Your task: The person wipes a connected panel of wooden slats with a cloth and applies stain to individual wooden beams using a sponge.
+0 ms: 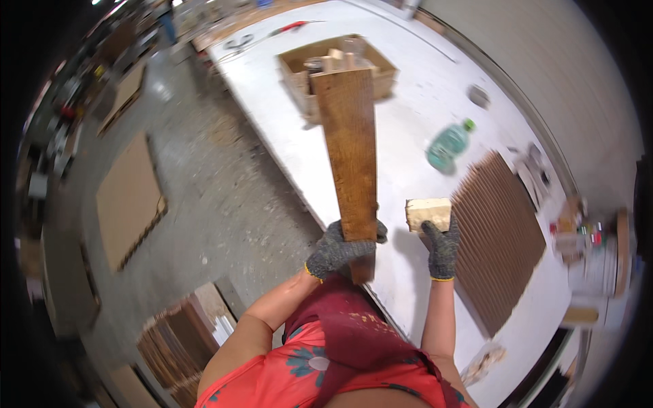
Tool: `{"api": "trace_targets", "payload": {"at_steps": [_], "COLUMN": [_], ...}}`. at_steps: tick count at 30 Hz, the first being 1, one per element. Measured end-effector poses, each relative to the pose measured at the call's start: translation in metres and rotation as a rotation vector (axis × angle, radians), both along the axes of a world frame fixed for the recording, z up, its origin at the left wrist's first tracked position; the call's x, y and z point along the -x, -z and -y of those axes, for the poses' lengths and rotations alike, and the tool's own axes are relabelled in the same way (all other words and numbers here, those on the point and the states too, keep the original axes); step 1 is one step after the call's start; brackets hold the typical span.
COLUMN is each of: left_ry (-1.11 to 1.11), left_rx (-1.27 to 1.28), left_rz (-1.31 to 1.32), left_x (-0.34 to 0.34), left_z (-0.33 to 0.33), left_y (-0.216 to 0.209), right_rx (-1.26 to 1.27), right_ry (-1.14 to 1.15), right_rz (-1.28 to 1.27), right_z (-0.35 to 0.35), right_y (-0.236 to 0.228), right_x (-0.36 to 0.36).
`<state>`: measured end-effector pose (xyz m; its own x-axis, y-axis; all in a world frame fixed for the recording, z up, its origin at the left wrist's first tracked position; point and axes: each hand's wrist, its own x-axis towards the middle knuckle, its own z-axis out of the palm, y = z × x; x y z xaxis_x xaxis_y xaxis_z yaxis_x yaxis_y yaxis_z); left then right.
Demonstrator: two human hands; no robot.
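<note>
My left hand (340, 250), in a dark grey knitted glove, is closed round the lower part of a long brown wooden board (350, 149). The board points away from me over the near edge of the white table (408, 75), and its far end overlaps a box in the view. My right hand (442, 248), gloved alike, grips a pale cream block (428, 211) that looks like a sponge or foam piece; its exact kind I cannot tell. Right of this hand lies a stack of thin brown boards (500, 238) with their edges in a ridged row.
An open wooden box (292, 64) with odd pieces in it stands farther back. A green-tinted plastic bottle (449, 146) lies on the table, and a red-handled tool (292, 27) is at the far end. On the floor to the left sit board stacks (129, 200).
</note>
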<state>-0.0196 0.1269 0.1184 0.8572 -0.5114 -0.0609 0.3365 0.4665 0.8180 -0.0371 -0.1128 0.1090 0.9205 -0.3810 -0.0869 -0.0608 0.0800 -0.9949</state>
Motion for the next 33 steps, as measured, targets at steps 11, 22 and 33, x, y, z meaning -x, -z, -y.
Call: {"api": "trace_targets", "payload": {"at_steps": [11, 22, 33], "left_ry": [-0.01, 0.163, 0.07], "left_rx": [-0.298, -0.246, -0.399], "left_rz": [0.473, 0.63, 0.439], "left_x": [0.019, 0.017, 0.034], "left_z": [0.083, 0.131, 0.14], "left_y": [-0.019, -0.085, -0.088], "right_rx": [-0.173, -0.184, 0.499], "right_ry": [0.405, 0.544, 0.764], "right_rz": [0.218, 0.223, 0.611], "right_z": [0.066, 0.067, 0.056], "right_y": [-0.005, -0.019, -0.136], "right_x": [0.165, 0.185, 0.15]}}
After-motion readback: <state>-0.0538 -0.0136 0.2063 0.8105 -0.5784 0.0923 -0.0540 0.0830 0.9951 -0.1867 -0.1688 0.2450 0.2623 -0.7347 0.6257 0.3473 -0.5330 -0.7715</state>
